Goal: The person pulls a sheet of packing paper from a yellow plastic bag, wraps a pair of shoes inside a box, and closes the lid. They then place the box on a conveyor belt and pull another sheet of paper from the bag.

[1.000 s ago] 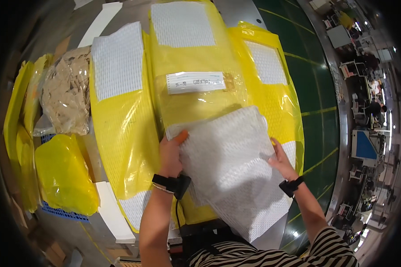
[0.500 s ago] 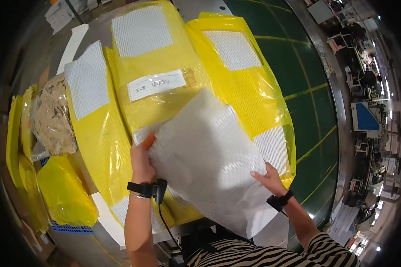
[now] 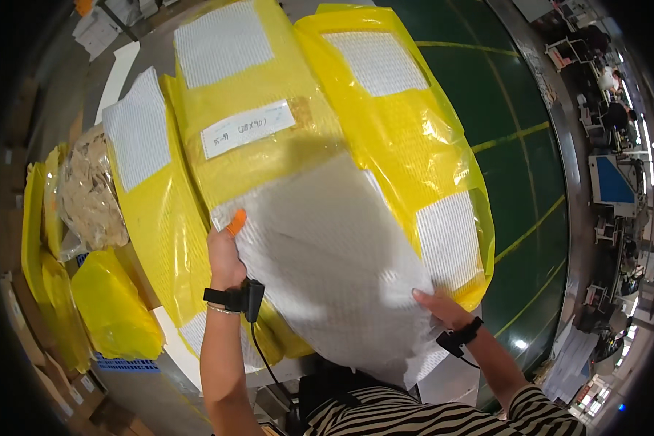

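Between my two hands is a large white textured sheet (image 3: pixel 334 269), slightly bowed, over the near end of a yellow plastic-wrapped bundle (image 3: pixel 269 171). My left hand (image 3: pixel 227 253) is closed on its left edge, an orange cover on the thumb, the other fingers hidden. My right hand (image 3: pixel 443 308) pinches the right edge, its thumb on top and its fingers mostly out of sight. The bundle has a white handwritten label (image 3: pixel 248 129) taped on. Other yellow bundles lie to the left (image 3: pixel 152 211) and right (image 3: pixel 392 145), white patches showing on them.
A clear bag of brown pieces (image 3: pixel 91 189) and a yellow bag (image 3: pixel 116 305) over a blue crate (image 3: pixel 127 365) stand at the left. A green surface with yellow lines (image 3: pixel 519 182) runs along the right. Cardboard boxes (image 3: pixel 80 392) sit at the lower left.
The sheet now spreads wider and lies lower at its left side. My left hand has shifted slightly up and left, my right hand slightly down. The whole view has turned a little.
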A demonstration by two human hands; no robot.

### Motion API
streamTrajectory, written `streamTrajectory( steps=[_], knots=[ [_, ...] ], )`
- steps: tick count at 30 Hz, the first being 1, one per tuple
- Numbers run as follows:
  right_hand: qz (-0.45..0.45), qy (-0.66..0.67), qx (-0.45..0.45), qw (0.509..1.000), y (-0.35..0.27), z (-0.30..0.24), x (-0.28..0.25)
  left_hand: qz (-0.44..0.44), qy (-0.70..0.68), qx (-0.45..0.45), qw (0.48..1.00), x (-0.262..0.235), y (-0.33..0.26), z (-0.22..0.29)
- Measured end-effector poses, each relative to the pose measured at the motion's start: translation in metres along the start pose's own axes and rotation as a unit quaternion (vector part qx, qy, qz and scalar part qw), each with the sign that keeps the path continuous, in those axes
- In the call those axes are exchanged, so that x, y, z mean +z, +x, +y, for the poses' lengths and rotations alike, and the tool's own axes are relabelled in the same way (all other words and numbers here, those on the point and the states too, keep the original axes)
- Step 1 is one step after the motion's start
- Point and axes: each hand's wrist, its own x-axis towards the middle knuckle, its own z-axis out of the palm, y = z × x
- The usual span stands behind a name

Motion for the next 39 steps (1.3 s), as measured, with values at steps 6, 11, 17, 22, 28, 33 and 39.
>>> streamTrajectory(
  steps=[6,11,17,22,28,33,39],
  knots=[
    [-0.06,0.137,0.055,0.987,-0.006,0.0,0.012,0.007,0.021,0.028,0.999,0.005,-0.001,-0.001],
    [-0.01,0.098,0.04,0.994,-0.011,0.019,0.017,-0.026,0.024,-0.004,0.999,0.004,-0.014,0.002],
    [-0.039,0.074,0.066,0.994,-0.017,0.013,0.02,-0.011,-0.002,-0.014,1.0,-0.004,-0.057,-0.008],
    [-0.068,0.168,0.055,0.982,-0.019,0.015,0.026,0.113,0.102,-0.008,0.988,-0.005,-0.08,-0.036],
    [-0.073,0.2,0.045,0.976,-0.016,0.005,0.032,0.162,0.109,0.088,0.977,0.001,-0.068,-0.048],
    [-0.098,0.231,0.106,0.962,-0.01,-0.031,0.035,0.209,0.065,0.099,0.971,0.015,-0.046,-0.027],
    [-0.087,0.239,0.064,0.965,0.018,-0.067,0.044,0.181,0.02,0.046,0.982,0.013,-0.005,0.007]
  ],
)
